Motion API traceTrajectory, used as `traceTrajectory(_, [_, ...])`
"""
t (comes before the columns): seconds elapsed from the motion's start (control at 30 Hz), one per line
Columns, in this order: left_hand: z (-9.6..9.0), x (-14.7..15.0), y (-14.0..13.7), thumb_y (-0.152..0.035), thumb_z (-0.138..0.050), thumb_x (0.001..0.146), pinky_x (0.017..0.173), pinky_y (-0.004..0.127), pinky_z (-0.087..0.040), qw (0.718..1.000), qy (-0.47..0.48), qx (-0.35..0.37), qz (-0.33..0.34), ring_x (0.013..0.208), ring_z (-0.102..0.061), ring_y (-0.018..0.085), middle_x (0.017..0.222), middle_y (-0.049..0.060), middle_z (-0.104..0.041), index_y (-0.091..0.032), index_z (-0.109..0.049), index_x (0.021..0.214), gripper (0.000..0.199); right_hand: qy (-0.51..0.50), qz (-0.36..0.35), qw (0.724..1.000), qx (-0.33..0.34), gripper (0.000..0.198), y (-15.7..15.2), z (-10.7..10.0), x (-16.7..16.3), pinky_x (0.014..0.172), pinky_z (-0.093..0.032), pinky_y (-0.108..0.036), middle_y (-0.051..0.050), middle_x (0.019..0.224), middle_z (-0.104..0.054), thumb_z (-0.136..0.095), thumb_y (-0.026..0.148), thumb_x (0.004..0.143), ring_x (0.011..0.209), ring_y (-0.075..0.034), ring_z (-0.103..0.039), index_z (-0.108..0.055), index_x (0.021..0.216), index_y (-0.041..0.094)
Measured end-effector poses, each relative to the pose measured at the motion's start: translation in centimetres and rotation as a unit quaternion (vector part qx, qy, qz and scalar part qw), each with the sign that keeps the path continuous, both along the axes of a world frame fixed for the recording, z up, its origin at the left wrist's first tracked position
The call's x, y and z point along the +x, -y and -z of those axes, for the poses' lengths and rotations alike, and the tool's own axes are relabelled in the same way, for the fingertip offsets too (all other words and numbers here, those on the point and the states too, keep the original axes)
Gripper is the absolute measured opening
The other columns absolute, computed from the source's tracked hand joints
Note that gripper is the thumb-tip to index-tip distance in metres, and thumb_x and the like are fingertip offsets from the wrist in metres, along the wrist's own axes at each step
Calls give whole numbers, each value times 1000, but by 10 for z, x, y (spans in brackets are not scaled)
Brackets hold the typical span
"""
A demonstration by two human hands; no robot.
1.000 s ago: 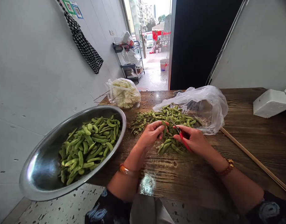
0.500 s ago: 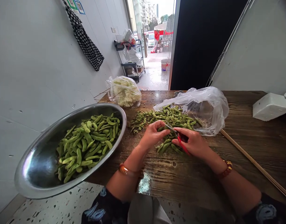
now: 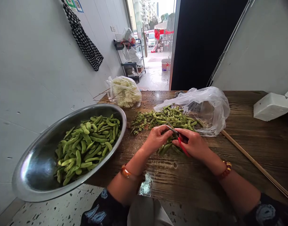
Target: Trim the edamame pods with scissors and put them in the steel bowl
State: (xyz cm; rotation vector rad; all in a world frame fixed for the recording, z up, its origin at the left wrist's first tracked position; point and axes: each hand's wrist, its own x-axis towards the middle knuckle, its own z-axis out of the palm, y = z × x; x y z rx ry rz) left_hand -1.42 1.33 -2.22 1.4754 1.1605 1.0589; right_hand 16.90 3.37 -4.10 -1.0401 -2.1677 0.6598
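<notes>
Red-handled scissors (image 3: 183, 147) are in my right hand (image 3: 194, 142), its fingers wrapped round the handles. Their blades point up and left, to the fingertips of my left hand (image 3: 157, 138). That hand is closed in a pinch on an edamame pod, mostly hidden by the fingers. Beyond and beneath both hands lies a heap of green edamame pods (image 3: 173, 117) on the dark wooden table (image 3: 158, 175). Small trimmed bits (image 3: 138, 123) are piled at the heap's left end. To my left, a big steel bowl (image 3: 34, 171) holds many pods, tilted in view.
A clear plastic bag (image 3: 216, 110) lies open behind the pods. Cauliflower in a bag (image 3: 126, 92) sits at the far left, beside thin sticks. Long wooden sticks (image 3: 254, 161) lie along the right, and a white box (image 3: 272, 106) stands farther right. Beyond the table is a cart (image 3: 132, 64).
My left hand has shifted slightly, its fingertips drawing closer to the scissors. The right hand still grips them in nearly the same place. The whole view has shifted slightly.
</notes>
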Motion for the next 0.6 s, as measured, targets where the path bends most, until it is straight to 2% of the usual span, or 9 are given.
traceTrajectory(0.17, [1,3,2,-46,-61,80,44,18,-27,1000,7,-8,16,47,-39,5,60,-3,-48,-10,-64,87,37,11,-2,1000,10,49,1,0,-1,68,-48,-31,-5,81,-63,-66,44,80,69,-18,-56,-62,117,12])
traceTrajectory(0.37, [0,1,1,-46,-61,80,43,18,-25,1000,7,-22,13,46,-37,5,57,-3,-47,-11,-62,78,36,13,-5,1000,1,42,1,1,0,67,-48,-30,-8,89,-68,-62,44,82,71,-19,-60,-66,113,16])
traceTrajectory(0.6, [-1,-3,-1,-43,-59,81,46,19,-24,999,-37,-6,13,49,-35,6,54,-3,-45,-10,-65,76,34,24,-14,999,-24,38,2,-5,0,63,-45,-27,-6,84,-71,-62,42,83,67,-18,-61,-69,110,17])
